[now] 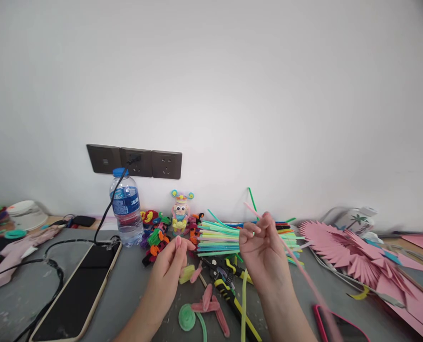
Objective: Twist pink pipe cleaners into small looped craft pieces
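A long pink pipe cleaner is pinched between the fingertips of my right hand. One end sticks up past the fingers, and the rest slants down to the right, blurred near the bottom. My left hand is closed in a pinch; what lies between its thumb and fingers, if anything, I cannot make out. Below and between the hands lie folded pink pipe cleaner pieces, a coiled green pipe cleaner and yellow-black pliers. Behind my right hand spreads a bundle of coloured pipe cleaners.
A water bottle and a small figure with big eyes stand near the wall. At left lies a large phone beside black cables. Pleated pink paper and a pink-edged phone are at right.
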`<state>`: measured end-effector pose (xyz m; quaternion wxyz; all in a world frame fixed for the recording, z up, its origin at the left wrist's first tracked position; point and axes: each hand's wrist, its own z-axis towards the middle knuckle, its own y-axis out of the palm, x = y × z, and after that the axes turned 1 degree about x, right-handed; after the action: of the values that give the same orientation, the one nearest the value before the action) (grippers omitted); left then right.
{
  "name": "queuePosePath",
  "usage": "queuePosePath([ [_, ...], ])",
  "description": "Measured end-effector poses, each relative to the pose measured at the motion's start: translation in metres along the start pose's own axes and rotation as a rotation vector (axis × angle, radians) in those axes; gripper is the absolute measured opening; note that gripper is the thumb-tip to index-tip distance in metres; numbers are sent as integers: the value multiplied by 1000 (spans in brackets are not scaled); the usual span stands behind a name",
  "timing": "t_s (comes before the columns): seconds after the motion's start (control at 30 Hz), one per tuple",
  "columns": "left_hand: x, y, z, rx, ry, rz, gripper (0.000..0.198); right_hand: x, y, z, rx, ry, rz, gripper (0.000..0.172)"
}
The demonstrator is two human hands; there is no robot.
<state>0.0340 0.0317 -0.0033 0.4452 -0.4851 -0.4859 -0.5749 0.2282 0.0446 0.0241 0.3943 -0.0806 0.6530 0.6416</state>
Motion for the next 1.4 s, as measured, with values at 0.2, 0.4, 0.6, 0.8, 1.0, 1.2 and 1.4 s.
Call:
queuePosePath([
  [0.2,-10,-3,5,-48,-90,-212,49,12,-6,0,-13,53,-220,31],
  [0.4,-1,3,0,-70,-85,-87,37,20,7,-14,-139,120,-369,37],
  [0.6,3,8,-4,10,10,35,30,22,14,-20,-301,195,-435,32],
  [0.8,2,2,1,-41,31,-23,25,22,18,-23,-453,229,-594,29],
  [1.0,5,2,0,13,36,-39,25,24,16,-23,-473,238,-677,28],
  [1.2,7,0,-2,57,22,-52,33,23,15,-22,-536,297,-670,29],
  [1.4,13,-1,-4,125,70,-23,29,22,16,-24,-556,340,-630,27],
])
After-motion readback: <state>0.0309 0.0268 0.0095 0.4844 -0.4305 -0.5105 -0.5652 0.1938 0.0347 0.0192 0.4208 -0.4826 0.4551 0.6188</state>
